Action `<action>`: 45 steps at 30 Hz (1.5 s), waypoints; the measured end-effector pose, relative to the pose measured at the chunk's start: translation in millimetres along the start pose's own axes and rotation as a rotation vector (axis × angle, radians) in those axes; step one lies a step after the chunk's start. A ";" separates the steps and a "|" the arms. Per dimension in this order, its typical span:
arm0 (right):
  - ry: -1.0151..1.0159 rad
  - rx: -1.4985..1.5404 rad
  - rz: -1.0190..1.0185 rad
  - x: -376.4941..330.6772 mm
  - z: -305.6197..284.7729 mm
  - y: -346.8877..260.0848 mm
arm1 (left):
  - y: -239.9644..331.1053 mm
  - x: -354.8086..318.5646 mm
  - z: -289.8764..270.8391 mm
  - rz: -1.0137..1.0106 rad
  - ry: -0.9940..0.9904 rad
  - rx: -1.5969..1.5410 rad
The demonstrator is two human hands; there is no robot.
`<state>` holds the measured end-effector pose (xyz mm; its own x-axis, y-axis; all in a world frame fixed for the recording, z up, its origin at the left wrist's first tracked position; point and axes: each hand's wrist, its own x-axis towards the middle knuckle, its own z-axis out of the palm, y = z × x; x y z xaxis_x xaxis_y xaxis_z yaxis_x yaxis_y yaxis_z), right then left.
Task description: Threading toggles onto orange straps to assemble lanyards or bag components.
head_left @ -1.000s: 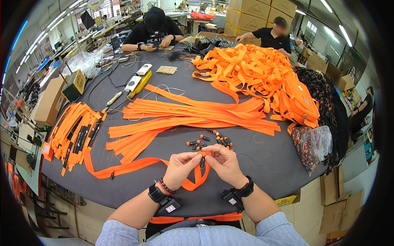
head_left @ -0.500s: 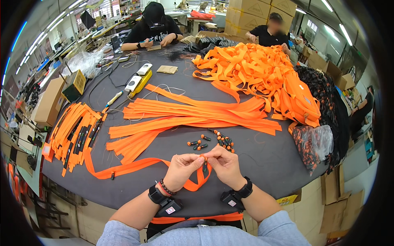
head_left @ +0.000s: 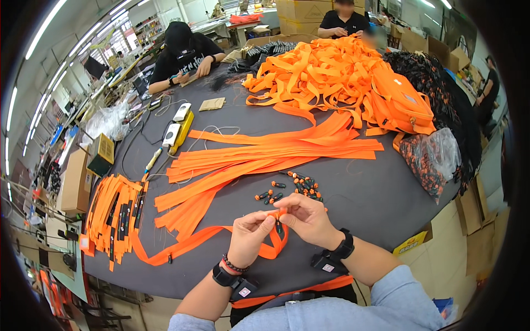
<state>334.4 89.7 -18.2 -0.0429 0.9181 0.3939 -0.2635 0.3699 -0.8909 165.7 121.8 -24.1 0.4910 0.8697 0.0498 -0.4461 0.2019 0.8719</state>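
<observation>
My left hand [head_left: 248, 236] pinches the end of a long orange zipper tape [head_left: 190, 240] between thumb and fingertips. Close against it, my right hand [head_left: 310, 222] is also closed on the tape's end, with a dark zipper pull [head_left: 279, 227] hanging just below the fingertips. How far the slider sits on the tape is hidden by the fingers. The tape loops under my hands and runs left across the table, where a second dark pull [head_left: 170, 259] hangs on it. Beyond my hands lie several loose dark zipper pulls with orange sliders [head_left: 307, 186].
Bundled orange tapes [head_left: 265, 156] lie ahead, with a large orange heap [head_left: 314, 71] behind. Shorter orange and black strips [head_left: 113, 212] are at left, near a yellow power strip [head_left: 181, 132]. A plastic bag of parts [head_left: 422, 160] is at right. Two people [head_left: 185, 58] work across the table.
My view has turned, so the scene sits tilted. Both hands stay together at the tape's end, and the fingers of my right hand have lifted slightly.
</observation>
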 end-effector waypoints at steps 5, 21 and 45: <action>-0.068 -0.115 -0.048 2.0 -3.8 -1.1 | -0.9 -3.0 -5.5 -0.048 -0.004 -0.059; 0.052 0.074 0.078 -0.2 3.2 1.4 | -4.5 -0.8 -3.6 -0.056 0.026 -0.075; 0.811 0.359 -0.017 25.5 -90.9 7.8 | -8.0 -9.6 -4.1 -0.238 -0.263 0.793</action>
<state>418.8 128.8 -35.7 0.6242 0.7813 0.0038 -0.5502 0.4430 -0.7079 161.5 113.7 -33.5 0.7053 0.6924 -0.1519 0.2959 -0.0929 0.9507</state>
